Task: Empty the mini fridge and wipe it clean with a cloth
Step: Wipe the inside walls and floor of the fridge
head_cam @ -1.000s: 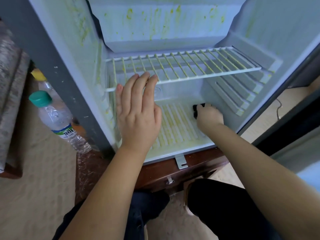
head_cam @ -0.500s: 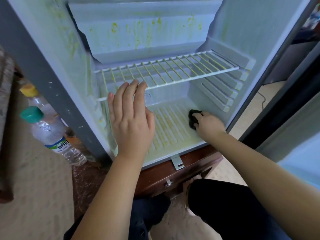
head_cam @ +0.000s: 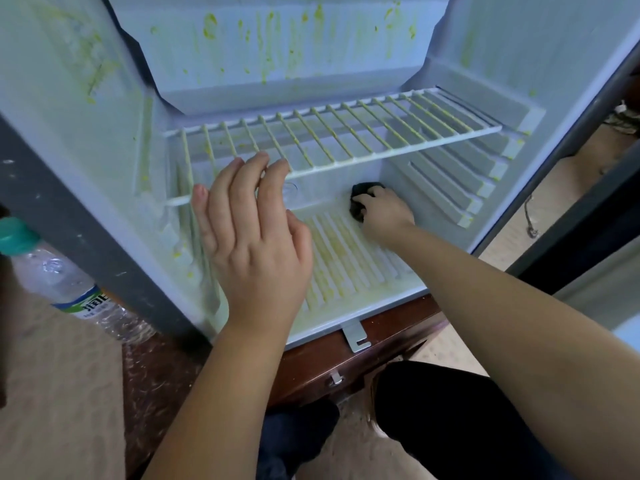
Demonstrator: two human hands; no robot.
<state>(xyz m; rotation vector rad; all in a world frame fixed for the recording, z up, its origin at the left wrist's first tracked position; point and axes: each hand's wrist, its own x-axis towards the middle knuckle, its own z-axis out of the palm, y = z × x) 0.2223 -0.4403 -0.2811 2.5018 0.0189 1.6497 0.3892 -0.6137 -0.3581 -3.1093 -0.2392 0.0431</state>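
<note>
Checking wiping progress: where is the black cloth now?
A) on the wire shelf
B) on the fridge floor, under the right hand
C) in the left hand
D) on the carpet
B: the right hand holds the black cloth against the fridge floor.

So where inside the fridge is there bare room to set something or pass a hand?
The wire shelf is bare wall to wall. The ribbed floor is free between the hands, toward the front. Crowded: back right, where the right hand grips the dark cloth, and front left, behind the left hand.

1 fridge (head_cam: 104, 116), 1 rack (head_cam: 346, 133), 1 cloth (head_cam: 363, 194), 1 btl (head_cam: 62, 278)
</note>
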